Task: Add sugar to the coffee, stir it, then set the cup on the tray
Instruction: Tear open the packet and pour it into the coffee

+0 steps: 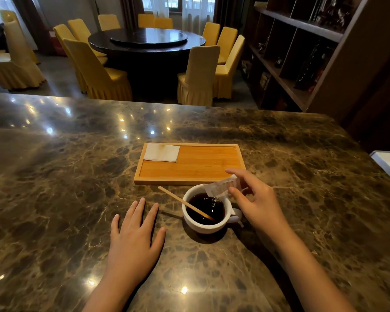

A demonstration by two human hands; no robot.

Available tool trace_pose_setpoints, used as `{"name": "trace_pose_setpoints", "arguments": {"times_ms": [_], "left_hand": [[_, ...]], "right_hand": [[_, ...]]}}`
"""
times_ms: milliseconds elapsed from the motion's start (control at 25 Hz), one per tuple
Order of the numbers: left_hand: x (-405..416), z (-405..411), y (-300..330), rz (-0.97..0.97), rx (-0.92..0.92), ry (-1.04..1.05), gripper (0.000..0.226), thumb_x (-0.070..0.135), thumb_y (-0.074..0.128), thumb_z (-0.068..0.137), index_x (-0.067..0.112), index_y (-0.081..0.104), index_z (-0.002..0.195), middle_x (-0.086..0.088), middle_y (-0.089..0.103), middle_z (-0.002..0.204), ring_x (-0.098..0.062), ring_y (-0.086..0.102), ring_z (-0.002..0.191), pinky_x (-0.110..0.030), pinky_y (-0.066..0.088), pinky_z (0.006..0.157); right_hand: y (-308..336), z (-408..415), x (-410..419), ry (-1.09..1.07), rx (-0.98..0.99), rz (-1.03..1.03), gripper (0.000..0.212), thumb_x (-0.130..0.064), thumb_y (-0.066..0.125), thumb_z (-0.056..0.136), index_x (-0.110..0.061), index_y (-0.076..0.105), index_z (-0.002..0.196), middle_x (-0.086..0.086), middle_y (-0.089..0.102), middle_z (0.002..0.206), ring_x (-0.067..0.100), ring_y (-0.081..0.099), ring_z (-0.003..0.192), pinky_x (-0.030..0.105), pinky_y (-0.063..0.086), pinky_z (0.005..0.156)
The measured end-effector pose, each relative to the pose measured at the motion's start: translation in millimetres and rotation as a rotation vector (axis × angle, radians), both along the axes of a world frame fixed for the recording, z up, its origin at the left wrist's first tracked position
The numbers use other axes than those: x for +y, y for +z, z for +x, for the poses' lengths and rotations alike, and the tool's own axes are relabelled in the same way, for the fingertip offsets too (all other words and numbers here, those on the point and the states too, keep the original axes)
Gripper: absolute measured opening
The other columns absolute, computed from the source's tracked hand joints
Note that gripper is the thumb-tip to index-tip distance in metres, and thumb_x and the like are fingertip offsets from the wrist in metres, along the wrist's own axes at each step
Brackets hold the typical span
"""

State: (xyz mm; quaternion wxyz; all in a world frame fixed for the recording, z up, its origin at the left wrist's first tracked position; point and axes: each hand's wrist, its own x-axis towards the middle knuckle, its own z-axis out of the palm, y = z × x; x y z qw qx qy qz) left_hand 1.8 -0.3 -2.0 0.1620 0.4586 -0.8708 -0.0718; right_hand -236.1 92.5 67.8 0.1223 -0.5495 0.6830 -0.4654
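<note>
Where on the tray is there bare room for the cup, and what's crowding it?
The tray is bare right of the folded napkin, which fills its far-left corner, and across the whole near strip. Crowded only at the near-right corner, where the right hand tips the sugar packet over the cup.

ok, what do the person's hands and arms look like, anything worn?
Both bare: left hand and right hand have no gloves, rings, watch or bands visible. Forearms are uncovered down to the frame edge, no sleeves in view. Nails short, unpainted.
</note>
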Motion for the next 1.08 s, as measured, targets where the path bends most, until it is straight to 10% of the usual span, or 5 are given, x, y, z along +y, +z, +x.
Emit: {"name": "trace_pose_setpoints", "arguments": {"times_ms": [400, 560, 720, 840, 1080], "left_hand": [[0.1, -0.1, 0.4, -0.001, 0.004, -0.003, 0.062, 0.056, 0.019, 0.082, 0.028, 0.029, 0.136, -0.006, 0.022, 0.146, -0.011, 0.003, 0.131, -0.049, 0.003, 0.105], [-1.2, -0.4, 0.2, 0.003, 0.019, 0.001, 0.062, 0.057, 0.019, 0.081, 0.028, 0.031, 0.135, -0.007, 0.026, 0.144, -0.014, 0.009, 0.131, -0.051, 0.006, 0.105], [-0.9, -1.3, 0.4, 0.009, 0.017, 0.010, 0.063, 0.057, 0.018, 0.080, 0.028, 0.033, 0.134, -0.006, 0.028, 0.144, -0.014, 0.010, 0.130, -0.052, 0.009, 0.104], [-0.5, -1.5, 0.2, 0.015, 0.017, 0.014, 0.063, 0.058, 0.018, 0.080, 0.029, 0.031, 0.134, -0.005, 0.027, 0.144, -0.013, 0.009, 0.130, -0.052, 0.008, 0.105], [-0.8, -1.7, -0.6, 0.017, 0.015, 0.019, 0.062, 0.057, 0.019, 0.080, 0.030, 0.031, 0.134, -0.005, 0.027, 0.144, -0.013, 0.009, 0.131, -0.052, 0.008, 0.105]], "right_hand": [[-12.1, -14.0, -10.3, -0.051, -1.456, -0.100, 0.015, -0.011, 0.063, 0.082, -0.013, 0.064, 0.097, 0.004, 0.076, 0.079, 0.014, 0.072, 0.069, 0.021, 0.056, 0.056], [-18.2, -17.0, -15.6, 0.089, -1.776, -0.283, 0.066, -0.007, 0.095, 0.030, -0.007, 0.072, 0.092, 0.010, 0.076, 0.085, 0.017, 0.073, 0.076, 0.025, 0.059, 0.059], [-13.9, -20.0, -22.4, 0.000, -1.715, -0.402, 0.067, -0.005, 0.094, 0.032, -0.008, 0.067, 0.094, 0.011, 0.076, 0.083, 0.016, 0.073, 0.072, 0.023, 0.058, 0.056], [-7.7, -26.5, -29.3, -0.151, -1.466, -0.441, 0.012, -0.003, 0.067, 0.075, -0.011, 0.063, 0.083, 0.004, 0.074, 0.078, 0.011, 0.072, 0.070, 0.021, 0.058, 0.058], [-12.5, -53.0, -55.8, -0.481, -0.229, -0.238, 0.016, -0.011, 0.067, 0.081, -0.013, 0.056, 0.069, 0.000, 0.059, 0.070, 0.014, 0.056, 0.067, 0.021, 0.046, 0.061]]}}
